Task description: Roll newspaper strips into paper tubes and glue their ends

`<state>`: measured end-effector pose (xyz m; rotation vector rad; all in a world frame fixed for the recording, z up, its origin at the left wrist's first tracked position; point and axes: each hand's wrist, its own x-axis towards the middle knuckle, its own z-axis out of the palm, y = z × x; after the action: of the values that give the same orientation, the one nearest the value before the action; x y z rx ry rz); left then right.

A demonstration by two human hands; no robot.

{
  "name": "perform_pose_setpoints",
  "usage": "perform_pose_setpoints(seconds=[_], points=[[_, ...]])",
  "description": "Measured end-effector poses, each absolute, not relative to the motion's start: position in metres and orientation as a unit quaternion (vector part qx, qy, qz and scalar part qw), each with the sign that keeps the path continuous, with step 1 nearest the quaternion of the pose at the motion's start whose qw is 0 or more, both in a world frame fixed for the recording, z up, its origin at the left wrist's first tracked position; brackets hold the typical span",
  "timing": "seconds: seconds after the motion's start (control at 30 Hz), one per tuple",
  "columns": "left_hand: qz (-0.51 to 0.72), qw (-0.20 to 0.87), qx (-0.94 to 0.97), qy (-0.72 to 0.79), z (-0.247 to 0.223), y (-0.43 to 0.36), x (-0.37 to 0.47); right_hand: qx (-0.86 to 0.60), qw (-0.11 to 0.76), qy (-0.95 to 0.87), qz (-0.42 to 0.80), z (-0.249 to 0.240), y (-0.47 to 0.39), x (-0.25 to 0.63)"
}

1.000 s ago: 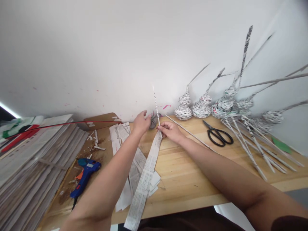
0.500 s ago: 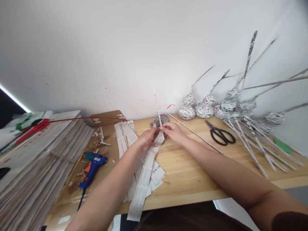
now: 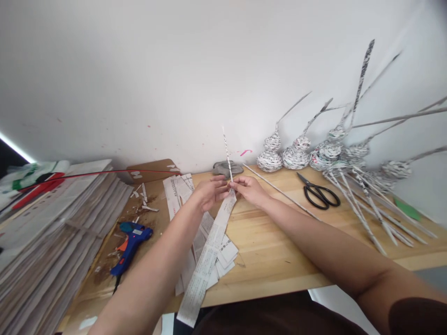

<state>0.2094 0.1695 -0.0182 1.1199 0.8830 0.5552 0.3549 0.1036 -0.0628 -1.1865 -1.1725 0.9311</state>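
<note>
Fingers [image 3: 220, 180] of the left grip [image 3: 209, 193] now stand loosened and spread just beside the right grip [image 3: 250, 190], where half a second ago they bend in over the upper end of the paper strip [image 3: 208, 256]; whether a fingertip touches the paper cannot be told. The right grip pinches, thumb against fingers, the spot where the flat strip meets a thin rolled paper tube [image 3: 226, 149], so the hold seems to rest mainly on that side, with the long length below it flat and unrolled. The tube rises beyond the right grip, leaning slightly left; the strip runs down and leftward from it, over the loose strips [image 3: 172, 195], its free end past the near edge of the tabletop [image 3: 272, 260]. Against the frame a second ago, the left grip sits closer to the right one, and the grey crumpled cloth [image 3: 220, 168] behind both shows more fully, while the tube keeps much the same slant. The paper stick [image 3: 282, 193] and the scissors [image 3: 310, 186] lie to the right of the right grip, apparently undisturbed.
</note>
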Motion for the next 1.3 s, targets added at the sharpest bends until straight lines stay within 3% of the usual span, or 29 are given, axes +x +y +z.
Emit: perform_pose_setpoints(seconds=[0.17,0.67,1.3], points=[[0.233,0.791,0.461,0.329,-0.016,0.146,0.202,-0.521,0.55,-0.515,0.4,-0.053,0.098,0.352],[0.217,0.734,0.55,0.335,-0.049,0.148,0.191,-0.535,0.46,-0.589,0.395,-0.045,0.093,0.354],[0.202,0.7,0.597,0.336,-0.045,0.14,0.186,-0.493,0.512,-0.508,0.486,-0.028,0.084,0.356]])
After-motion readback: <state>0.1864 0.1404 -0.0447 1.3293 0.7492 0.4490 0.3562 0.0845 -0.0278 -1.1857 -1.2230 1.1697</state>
